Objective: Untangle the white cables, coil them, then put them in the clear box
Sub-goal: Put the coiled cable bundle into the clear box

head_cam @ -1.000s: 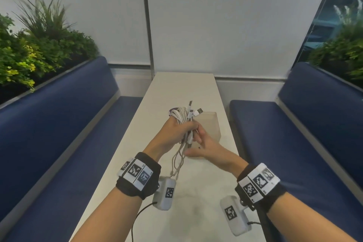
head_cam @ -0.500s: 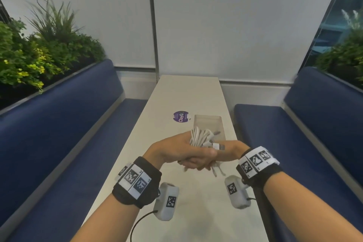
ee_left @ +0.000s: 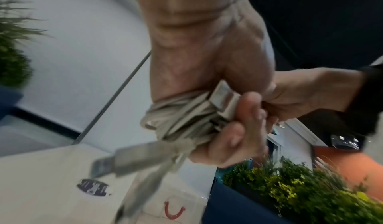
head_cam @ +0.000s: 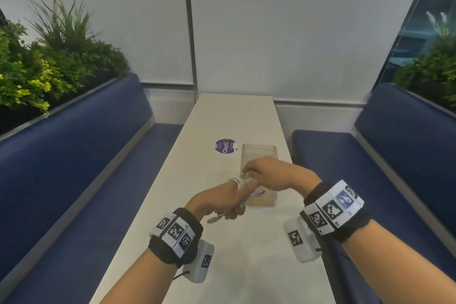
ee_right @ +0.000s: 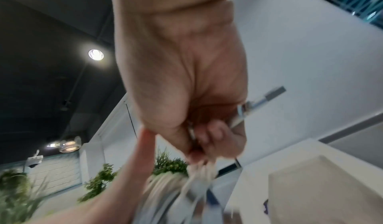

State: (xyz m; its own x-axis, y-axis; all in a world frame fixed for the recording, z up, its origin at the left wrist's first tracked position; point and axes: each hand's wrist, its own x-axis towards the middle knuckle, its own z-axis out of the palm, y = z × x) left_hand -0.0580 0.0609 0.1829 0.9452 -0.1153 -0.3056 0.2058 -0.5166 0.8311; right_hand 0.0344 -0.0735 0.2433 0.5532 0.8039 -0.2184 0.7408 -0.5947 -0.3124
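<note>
Long narrow white tabletop point(head_cam: 237, 116) ran away from the camera between two blue benches. Clear box point(head_cam: 259, 153) sat on it near the right edge; round purple sticker point(head_cam: 224, 146) lay flat just left of the box.

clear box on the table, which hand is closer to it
Right. The right hand is over the clear box, pinching cable ends; the left hand grips the white cables just beside its near-left corner.

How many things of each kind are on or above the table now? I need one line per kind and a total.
Hands: 2, left hand and right hand
White cable bundle: 1; single cables cannot be counted
Clear box: 1
Purple sticker: 1
Total: 5
</note>
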